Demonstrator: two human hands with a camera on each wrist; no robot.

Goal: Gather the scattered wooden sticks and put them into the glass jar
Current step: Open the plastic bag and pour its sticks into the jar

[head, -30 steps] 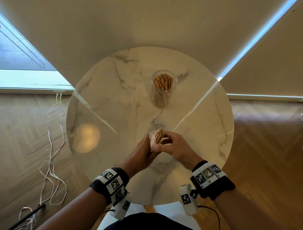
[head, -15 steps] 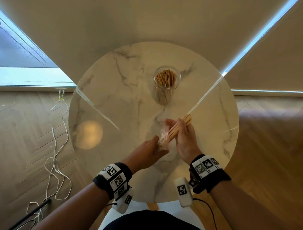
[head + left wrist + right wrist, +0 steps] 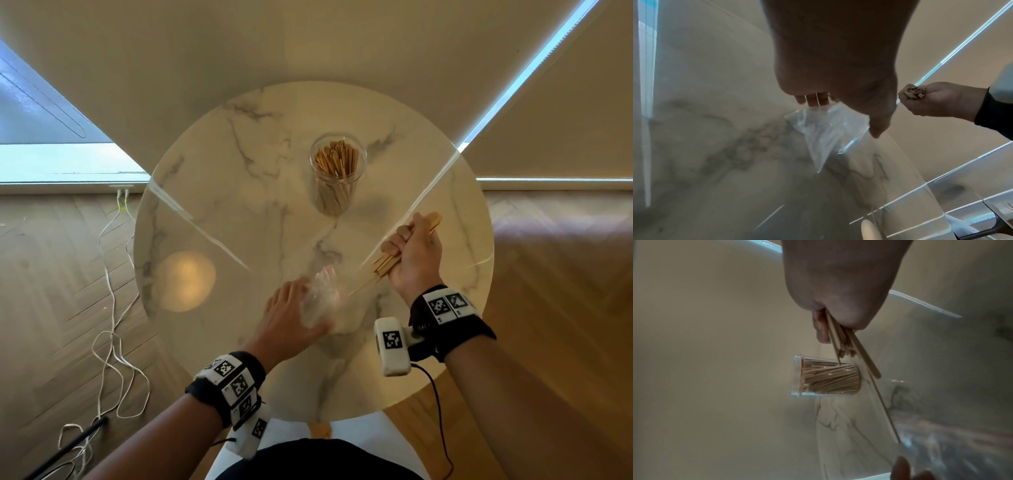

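A clear glass jar [image 3: 337, 171] stands upright at the back of the round marble table [image 3: 222, 212], packed with wooden sticks. My right hand [image 3: 411, 246] hovers right of and nearer than the jar, fist curled round a bundle of wooden sticks [image 3: 385, 264] that pokes out both sides. The right wrist view shows the held sticks [image 3: 851, 344] just above the jar [image 3: 828, 378]. My left hand [image 3: 294, 308] is low over the table's near middle, pinching a crumpled clear plastic bag [image 3: 320, 298]. In the left wrist view the bag [image 3: 828, 129] hangs from my fingers.
White cables [image 3: 109, 308] trail over the wooden floor left of the table. Window blinds close off the space behind the table. The table's near edge lies just in front of my wrists.
My right hand has drawn the stick bundle out of the plastic bag and swung right, toward the jar's side. The left hand has kept the bag and sunk toward the table.
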